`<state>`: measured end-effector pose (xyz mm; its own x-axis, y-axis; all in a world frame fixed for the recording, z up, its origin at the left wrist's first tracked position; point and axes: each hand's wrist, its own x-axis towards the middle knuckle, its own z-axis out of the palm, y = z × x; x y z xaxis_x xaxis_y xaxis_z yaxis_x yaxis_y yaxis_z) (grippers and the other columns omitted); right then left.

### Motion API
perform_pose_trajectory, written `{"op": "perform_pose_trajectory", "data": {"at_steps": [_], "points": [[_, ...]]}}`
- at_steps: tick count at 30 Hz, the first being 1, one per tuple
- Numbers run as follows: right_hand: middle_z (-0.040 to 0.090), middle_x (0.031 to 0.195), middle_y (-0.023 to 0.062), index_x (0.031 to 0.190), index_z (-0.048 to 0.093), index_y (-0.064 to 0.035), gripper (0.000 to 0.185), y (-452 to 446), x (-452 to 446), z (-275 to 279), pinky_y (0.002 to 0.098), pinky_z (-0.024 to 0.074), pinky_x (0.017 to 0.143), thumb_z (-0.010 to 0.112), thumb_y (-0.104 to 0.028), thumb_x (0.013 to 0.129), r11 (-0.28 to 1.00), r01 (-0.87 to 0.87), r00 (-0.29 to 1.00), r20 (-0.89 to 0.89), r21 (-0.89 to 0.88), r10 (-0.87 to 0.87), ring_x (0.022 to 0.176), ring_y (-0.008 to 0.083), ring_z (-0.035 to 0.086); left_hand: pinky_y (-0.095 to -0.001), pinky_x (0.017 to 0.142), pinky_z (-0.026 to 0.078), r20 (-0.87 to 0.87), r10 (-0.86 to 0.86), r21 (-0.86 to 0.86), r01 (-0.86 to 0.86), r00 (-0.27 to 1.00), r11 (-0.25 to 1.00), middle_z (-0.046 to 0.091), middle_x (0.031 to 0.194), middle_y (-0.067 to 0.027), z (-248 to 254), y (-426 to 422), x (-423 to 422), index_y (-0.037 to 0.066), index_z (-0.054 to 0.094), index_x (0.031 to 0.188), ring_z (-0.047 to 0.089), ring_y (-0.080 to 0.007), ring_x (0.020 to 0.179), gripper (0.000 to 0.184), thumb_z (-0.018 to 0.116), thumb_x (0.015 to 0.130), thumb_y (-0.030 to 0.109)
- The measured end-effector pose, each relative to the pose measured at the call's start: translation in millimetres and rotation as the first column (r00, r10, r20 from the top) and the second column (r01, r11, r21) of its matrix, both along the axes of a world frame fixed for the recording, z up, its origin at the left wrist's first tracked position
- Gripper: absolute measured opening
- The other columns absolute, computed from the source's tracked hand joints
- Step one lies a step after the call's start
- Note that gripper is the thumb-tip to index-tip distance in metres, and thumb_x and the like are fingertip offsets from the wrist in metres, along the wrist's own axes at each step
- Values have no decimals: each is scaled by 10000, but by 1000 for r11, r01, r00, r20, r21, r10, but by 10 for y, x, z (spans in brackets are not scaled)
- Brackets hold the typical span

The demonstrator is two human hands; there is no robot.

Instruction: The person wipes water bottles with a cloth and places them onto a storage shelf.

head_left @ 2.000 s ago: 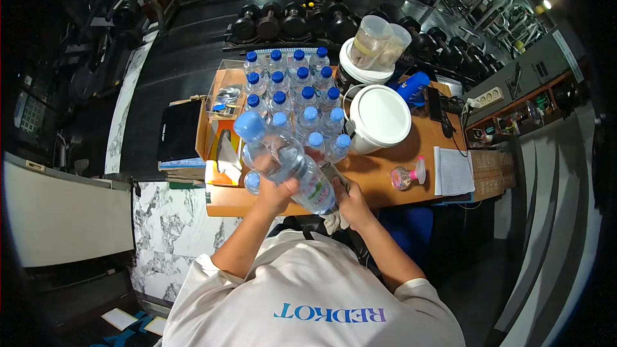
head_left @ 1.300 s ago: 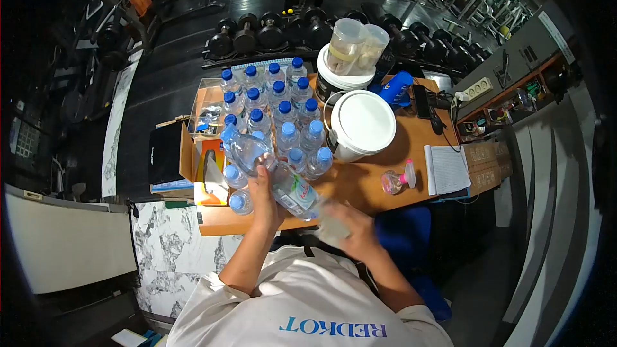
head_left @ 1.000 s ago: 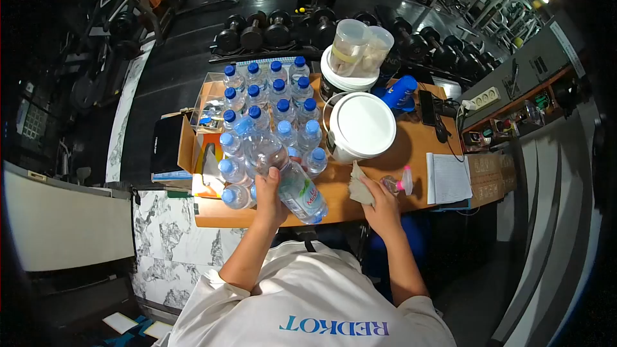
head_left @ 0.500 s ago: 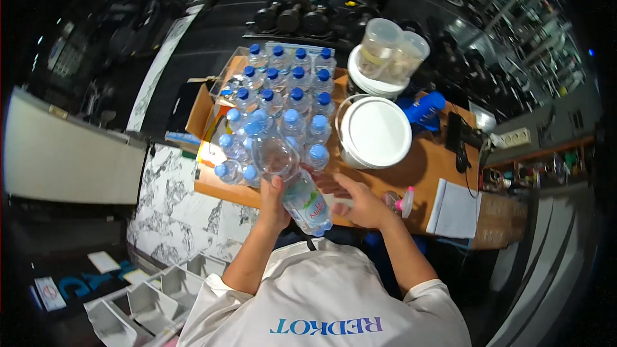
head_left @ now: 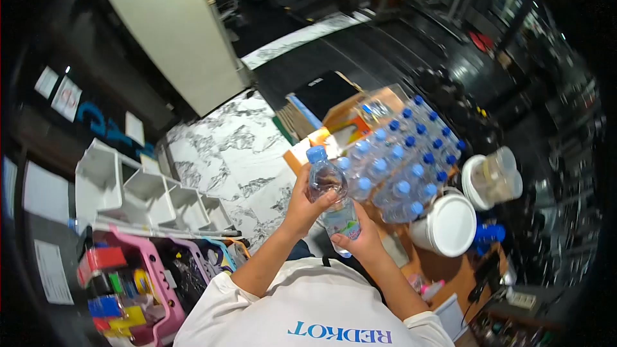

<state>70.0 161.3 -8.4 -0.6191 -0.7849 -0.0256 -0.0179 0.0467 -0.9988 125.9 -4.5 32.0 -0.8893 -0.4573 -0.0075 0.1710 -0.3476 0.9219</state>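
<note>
A clear plastic water bottle [head_left: 329, 180] with a light blue cap and a green-and-white label is held upright-leaning in front of my chest. My left hand [head_left: 307, 202] wraps round its upper part, just below the shoulder. Lower down, near the label and base, my right hand [head_left: 361, 238] grips the same bottle from the right. Beyond my hands, rows of similar water bottles [head_left: 405, 154] stand on the wooden table [head_left: 437, 276], some with dark blue caps and some with light blue ones.
A white lidded bucket [head_left: 452, 225] stands right of the bottles, with clear tubs [head_left: 498, 180] behind it. At left are grey open bins [head_left: 151, 196] and a pink basket [head_left: 170, 283] of packets. Marbled floor [head_left: 218, 148] lies beside the table; a pale cabinet door [head_left: 180, 32] stands farther back.
My view has swung left, bringing the bins and pink basket in. My right hand, previously off the bottle with fingers spread, now grips its lower part. The left hand still holds it.
</note>
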Motion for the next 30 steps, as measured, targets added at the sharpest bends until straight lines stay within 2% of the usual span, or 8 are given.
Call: {"op": "perform_pose_trajectory", "data": {"at_steps": [7, 10, 13, 19, 22, 27, 29, 30], "points": [[476, 1291, 176, 1405, 281, -41, 885, -902, 119, 261, 367, 397, 973, 749, -373, 732, 976, -200, 956, -201, 83, 213, 1168, 263, 503, -330, 798, 523, -133, 233, 37, -230, 963, 972, 593, 1047, -124, 29, -855, 208, 39, 391, 1267, 620, -199, 925, 682, 689, 775, 405], [415, 1343, 177, 1415, 244, -32, 878, -1358, 179, 294, 369, 362, 1005, 740, -322, 751, 954, -298, 943, -159, -8, 293, 1226, 265, 441, -320, 714, 546, -235, 261, 166, -225, 936, 960, 600, 996, -139, 167, -1321, 330, 26, 417, 1209, 644, -202, 809, 599, 626, 821, 432], [400, 1352, 163, 1426, 218, -43, 885, -1860, 236, 281, 362, 351, 1013, 745, -277, 754, 928, -369, 922, -147, -46, 359, 1236, 254, 421, -328, 734, 549, -255, 300, 185, -258, 919, 948, 600, 991, -136, 303, -1773, 520, 24, 415, 1210, 644, -204, 816, 598, 631, 819, 422], [412, 1248, 166, 1364, 166, -72, 880, -2937, 597, 136, 396, 361, 997, 757, -186, 722, 816, -555, 832, -119, -163, 542, 1172, 255, 449, -311, 800, 501, -227, 416, -32, -434, 880, 900, 615, 1002, -113, 293, -2531, 1096, 9, 485, 1179, 606, -164, 879, 556, 690, 768, 323], [300, 1333, 102, 1364, 175, -57, 915, -3409, 782, 184, 339, 174, 1084, 748, -264, 682, 802, -587, 789, 145, -110, 597, 1294, 209, 254, -301, 824, 486, -216, 507, -100, -536, 834, 839, 615, 1007, -98, 255, -2861, 1371, 11, 505, 1158, 589, -147, 911, 528, 675, 779, 337], [305, 1345, 113, 1363, 177, -45, 933, -4209, 931, -25, 352, 223, 1068, 771, -304, 693, 673, -736, 668, 86, -74, 740, 1280, 211, 284, -305, 856, 461, -160, 678, -131, -696, 718, 706, 613, 1006, -86, 180, -3386, 1757, 22, 510, 1138, 573, -142, 941, 511, 665, 790, 363], [378, 1262, 152, 1336, 162, -45, 851, -4577, 1021, -47, 379, 321, 1009, 734, -253, 741, 577, -797, 579, 48, -177, 814, 1192, 241, 402, -303, 871, 445, -137, 706, -304, -708, 695, 637, 611, 1011, -75, 239, -3594, 1912, 23, 509, 1131, 564, -142, 960, 503, 656, 800, 373], [373, 1266, 149, 1335, 159, -42, 868, -4733, 1089, 6, 371, 306, 1012, 742, -298, 745, 538, -819, 535, 72, -201, 842, 1202, 237, 383, -294, 846, 449, -158, 747, -359, -742, 646, 566, 620, 971, -74, 328, -3686, 1968, 15, 549, 1069, 575, -139, 920, 483, 645, 823, 420]]}}
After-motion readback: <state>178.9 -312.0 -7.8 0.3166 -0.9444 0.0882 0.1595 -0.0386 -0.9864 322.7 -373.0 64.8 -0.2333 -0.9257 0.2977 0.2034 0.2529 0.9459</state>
